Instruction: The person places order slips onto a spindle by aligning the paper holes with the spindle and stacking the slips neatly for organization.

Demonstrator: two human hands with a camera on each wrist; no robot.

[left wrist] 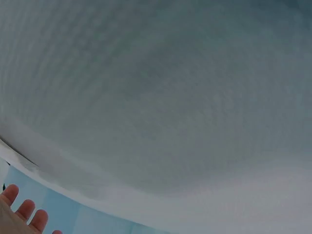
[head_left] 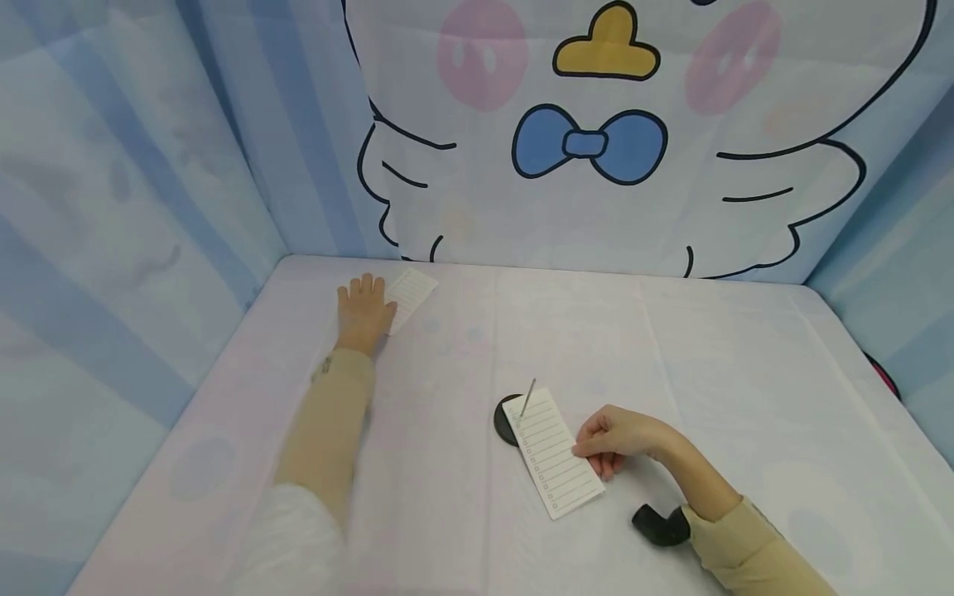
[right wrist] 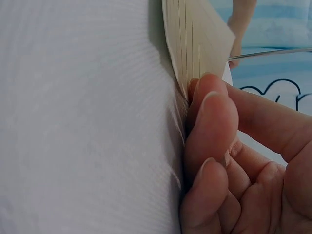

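My right hand [head_left: 622, 439] pinches the right long edge of a cream checklist sheet [head_left: 551, 455], printed with lines and small boxes. In the right wrist view, its thumb and index finger [right wrist: 212, 87] meet at the edge of the lined paper [right wrist: 195, 39]. A thin metal spike [head_left: 527, 397] rises at the sheet's top end, over a round black base [head_left: 504, 422] that the paper partly covers. Far left, my left hand [head_left: 363, 313] lies with fingers extended beside a second lined sheet [head_left: 410, 295], its thumb overlapping that sheet. In the left wrist view only its fingertips [left wrist: 39, 219] show.
A curved black elbow-shaped piece [head_left: 659, 527] lies by my right sleeve, which partly hides it. The table's white cloth [head_left: 440, 463] has faint creases. Fabric walls stand around it, with a cartoon figure [head_left: 585, 215] on the back one.
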